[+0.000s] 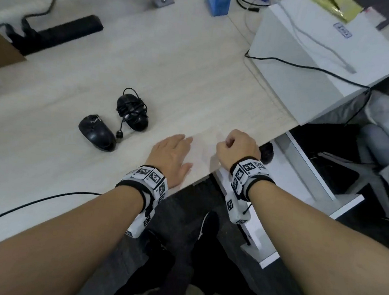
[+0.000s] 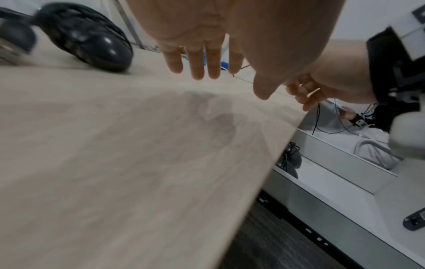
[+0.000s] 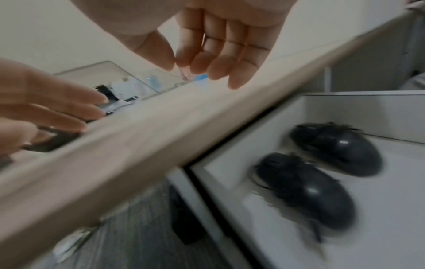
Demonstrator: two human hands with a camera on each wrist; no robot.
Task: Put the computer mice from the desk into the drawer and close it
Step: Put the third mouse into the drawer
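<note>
Both bare forearms reach forward from the near edge of the pale wood-grain desk [image 1: 194, 81]. The left hand [image 1: 172, 156] lies palm down over the desktop, fingers straight and together, holding nothing. The right hand [image 1: 235, 148] hangs above the desk's edge, fingers loosely curled and empty. Below it, the white open drawer [image 3: 391, 112] holds two black cord-wrapped computer mice [image 3: 306, 189] side by side. Farther left on the desk sit a plain black computer mouse [image 1: 97, 132] and, just beside it, a black mouse bound in its own cord [image 1: 132, 111]
</note>
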